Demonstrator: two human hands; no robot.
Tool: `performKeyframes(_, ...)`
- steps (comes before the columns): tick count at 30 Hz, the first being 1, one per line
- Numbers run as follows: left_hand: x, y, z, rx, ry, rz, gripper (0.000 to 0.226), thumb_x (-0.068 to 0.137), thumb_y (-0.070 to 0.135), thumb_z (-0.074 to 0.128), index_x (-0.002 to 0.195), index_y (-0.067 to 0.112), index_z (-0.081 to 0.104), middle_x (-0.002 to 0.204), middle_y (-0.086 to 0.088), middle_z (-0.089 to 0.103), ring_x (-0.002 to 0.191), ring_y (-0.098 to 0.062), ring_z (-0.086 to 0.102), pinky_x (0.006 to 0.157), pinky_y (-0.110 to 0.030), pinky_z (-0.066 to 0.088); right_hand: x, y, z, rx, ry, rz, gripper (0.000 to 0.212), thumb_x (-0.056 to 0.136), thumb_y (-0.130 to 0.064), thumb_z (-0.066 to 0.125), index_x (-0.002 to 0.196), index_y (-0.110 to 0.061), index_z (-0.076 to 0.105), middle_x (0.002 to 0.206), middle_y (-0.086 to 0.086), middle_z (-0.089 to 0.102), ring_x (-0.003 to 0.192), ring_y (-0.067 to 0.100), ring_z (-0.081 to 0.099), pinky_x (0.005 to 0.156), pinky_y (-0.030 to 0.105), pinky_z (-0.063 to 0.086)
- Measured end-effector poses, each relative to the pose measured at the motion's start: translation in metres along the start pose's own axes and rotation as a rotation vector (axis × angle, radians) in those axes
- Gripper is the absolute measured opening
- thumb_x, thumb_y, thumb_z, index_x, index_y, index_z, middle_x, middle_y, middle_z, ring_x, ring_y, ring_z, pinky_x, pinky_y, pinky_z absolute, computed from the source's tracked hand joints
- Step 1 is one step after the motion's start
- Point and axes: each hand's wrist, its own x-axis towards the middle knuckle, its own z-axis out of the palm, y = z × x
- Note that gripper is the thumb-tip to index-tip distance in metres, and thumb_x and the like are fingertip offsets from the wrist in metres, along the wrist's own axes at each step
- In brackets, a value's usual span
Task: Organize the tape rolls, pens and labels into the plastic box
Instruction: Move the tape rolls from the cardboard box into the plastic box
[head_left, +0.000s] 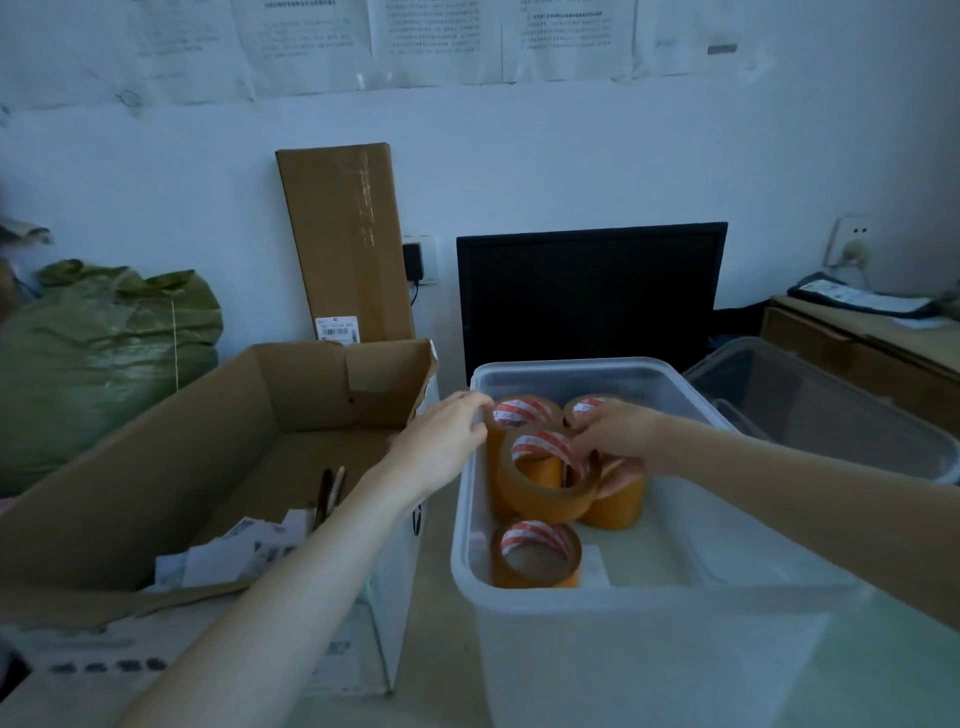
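No writing can be read. The sheets (431, 36) on the wall and the barcode label (337, 328) on the carton (345, 234) are too blurred.
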Motion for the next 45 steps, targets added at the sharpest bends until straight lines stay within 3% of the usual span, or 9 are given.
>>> performKeyframes(3, -0.001, -0.001, 0.001, -0.019, -0.001, -0.009, 0.035, 0.103, 0.019, 0.037, 0.137, 0.024, 0.045, 0.142, 0.002, 0.045, 0.121, -0.012, 0.047, 0.093, -0.027, 0.042, 0.004, 0.001, 0.012, -0.134, -0.132, 0.039, 0.024, 0.091, -0.005, 0.058, 0.113, -0.012, 0.061, 0.106, 0.015, 0.068, 0.095, 0.03, 0.068, 0.085, 0.047, 0.056)
performKeyframes(7, 0.001, -0.004, 0.003, -0.035, 0.002, -0.017, 0.032, 0.103, 0.018, 0.036, 0.132, 0.025, 0.049, 0.145, 0.004, 0.042, 0.125, -0.012, 0.045, 0.09, -0.022, 0.037, 0.019, 0.013, 0.029, -0.214, -0.133, 0.084, 0.036, 0.094, -0.006, 0.055, 0.129, -0.01, 0.053, 0.114, 0.017, 0.064, 0.099, 0.032, 0.066, 0.087, 0.045, 0.056)
performKeyframes(13, 0.002, -0.005, 0.004, -0.034, 0.004, -0.011, 0.031, 0.103, 0.017, 0.036, 0.129, 0.023, 0.051, 0.145, 0.003, 0.042, 0.128, -0.013, 0.042, 0.09, -0.022, 0.033, 0.033, 0.031, 0.036, -0.204, -0.064, 0.105, 0.016, 0.095, -0.01, 0.055, 0.108, -0.005, 0.061, 0.085, 0.013, 0.065, 0.076, 0.023, 0.067, 0.072, 0.034, 0.06)
performKeyframes(18, 0.001, -0.006, 0.004, -0.043, -0.002, -0.012, 0.03, 0.104, 0.018, 0.034, 0.127, 0.024, 0.052, 0.146, 0.005, 0.041, 0.127, -0.012, 0.042, 0.089, -0.021, 0.032, 0.031, 0.032, 0.035, -0.145, -0.099, 0.149, 0.031, 0.094, -0.002, 0.055, 0.124, -0.008, 0.056, 0.102, 0.02, 0.064, 0.081, 0.03, 0.068, 0.063, 0.039, 0.059)
performKeyframes(25, 0.001, -0.008, 0.005, -0.04, 0.0, -0.007, 0.029, 0.104, 0.019, 0.034, 0.125, 0.024, 0.053, 0.144, 0.005, 0.043, 0.123, -0.011, 0.045, 0.088, -0.021, 0.034, 0.031, 0.031, 0.038, -0.092, -0.06, 0.109, 0.035, 0.094, -0.002, 0.053, 0.128, -0.007, 0.053, 0.114, 0.018, 0.061, 0.103, 0.036, 0.063, 0.086, 0.051, 0.055)
performKeyframes(36, 0.002, -0.009, 0.006, 0.006, 0.026, 0.011, 0.029, 0.104, 0.021, 0.034, 0.126, 0.024, 0.052, 0.141, 0.004, 0.046, 0.12, -0.012, 0.048, 0.093, -0.029, 0.043, 0.03, 0.024, 0.032, -0.219, -0.194, 0.153, 0.035, 0.093, -0.009, 0.058, 0.127, -0.004, 0.053, 0.112, 0.018, 0.065, 0.096, 0.03, 0.067, 0.087, 0.044, 0.056)
performKeyframes(38, 0.001, -0.007, 0.005, 0.011, 0.034, 0.018, 0.029, 0.103, 0.021, 0.034, 0.126, 0.023, 0.052, 0.139, 0.004, 0.048, 0.118, -0.011, 0.049, 0.092, -0.029, 0.043, 0.03, 0.015, 0.03, -0.329, -0.198, 0.101, 0.035, 0.093, -0.014, 0.058, 0.126, -0.005, 0.053, 0.113, 0.016, 0.065, 0.097, 0.027, 0.066, 0.086, 0.038, 0.057)
performKeyframes(41, 0.001, -0.004, 0.002, 0.035, 0.057, 0.022, 0.028, 0.102, 0.022, 0.038, 0.126, 0.022, 0.053, 0.137, 0.004, 0.049, 0.117, -0.01, 0.049, 0.09, -0.028, 0.045, 0.021, -0.001, 0.025, -0.519, -0.11, -0.099, 0.023, 0.094, -0.015, 0.054, 0.114, -0.007, 0.062, 0.096, 0.01, 0.067, 0.079, 0.015, 0.064, 0.067, 0.022, 0.054)
performKeyframes(45, 0.004, -0.004, -0.011, -0.019, 0.122, -0.009, 0.026, 0.098, 0.031, 0.05, 0.122, 0.023, 0.055, 0.127, 0.004, 0.055, 0.106, -0.008, 0.054, 0.08, -0.021, 0.045, 0.012, -0.006, 0.013, -0.537, 0.134, -0.393, 0.011, 0.093, -0.012, 0.056, 0.096, -0.012, 0.067, 0.089, 0.006, 0.068, 0.078, 0.013, 0.065, 0.067, 0.021, 0.053)
